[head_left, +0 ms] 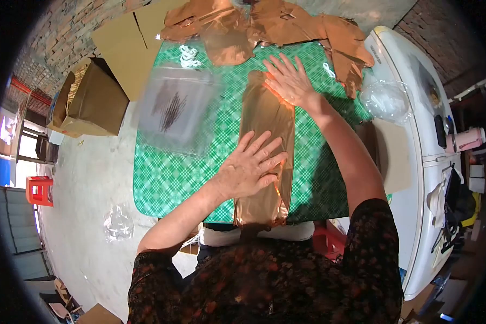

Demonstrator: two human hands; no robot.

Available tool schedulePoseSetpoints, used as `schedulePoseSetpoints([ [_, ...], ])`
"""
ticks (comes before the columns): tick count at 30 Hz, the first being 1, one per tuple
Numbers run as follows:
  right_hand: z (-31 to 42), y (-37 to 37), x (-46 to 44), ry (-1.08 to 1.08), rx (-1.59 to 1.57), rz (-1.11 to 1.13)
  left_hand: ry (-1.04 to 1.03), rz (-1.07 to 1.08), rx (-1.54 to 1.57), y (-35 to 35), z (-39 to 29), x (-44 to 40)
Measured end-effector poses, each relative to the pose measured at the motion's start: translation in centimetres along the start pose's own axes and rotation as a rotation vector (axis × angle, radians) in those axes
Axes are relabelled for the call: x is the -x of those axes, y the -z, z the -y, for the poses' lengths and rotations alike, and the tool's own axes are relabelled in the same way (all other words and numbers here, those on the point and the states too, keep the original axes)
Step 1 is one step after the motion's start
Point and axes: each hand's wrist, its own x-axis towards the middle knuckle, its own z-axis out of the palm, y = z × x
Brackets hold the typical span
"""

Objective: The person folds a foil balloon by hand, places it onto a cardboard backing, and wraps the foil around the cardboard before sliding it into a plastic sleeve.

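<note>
A long folded strip of shiny copper-coloured thin material point(262, 113) lies lengthwise on a green checked table cover point(173, 186). Its near end reaches the table's front edge, close to my body. My left hand point(247, 168) rests on the strip's middle with fingers spread, partly covering it. Farther up, my right hand point(292, 83) lies over the strip's far right corner, also with fingers apart. Neither hand grips anything. I cannot tell whether the material is foil or fabric.
Crumpled copper-coloured pieces point(286, 24) lie along the far edge. Clear plastic bags point(175, 108) are at left, near white cord point(189, 56). A clear plastic bundle point(386, 100) rests by the white fridge point(410, 216). A cardboard box point(94, 97) stands beyond the left side.
</note>
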Motion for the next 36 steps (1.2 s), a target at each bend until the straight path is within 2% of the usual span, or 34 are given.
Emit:
schedulePoseSetpoints([
  [6,0.8,4.0,-1.6,-0.223,-0.265,0.283,0.01,-0.011,0.002,0.0,-0.2,0.2],
  [12,2.1,3.9,-1.7,-0.165,-0.304,0.178,0.003,-0.021,0.002,-0.3,0.0,0.2],
  [15,2.5,4.6,-1.7,-0.158,-0.336,0.354,-0.009,-0.027,0.004,-0.2,0.0,0.2],
  [24,0.0,5.0,-0.4,-0.042,-0.328,0.323,-0.031,-0.053,0.014,-1.4,-1.8,-0.7],
  [27,0.2,6.0,-0.5,-0.114,-0.25,0.529,-0.018,-0.051,0.011,-1.8,-2.7,-1.4],
  [33,1.5,7.2,4.3,0.022,-0.224,-0.202,0.003,-0.011,0.033,-1.6,-2.8,-1.5],
  [36,5.3,10.3,7.8,0.171,-0.05,0.044,0.018,0.022,0.043,-1.2,-3.0,-1.7],
])
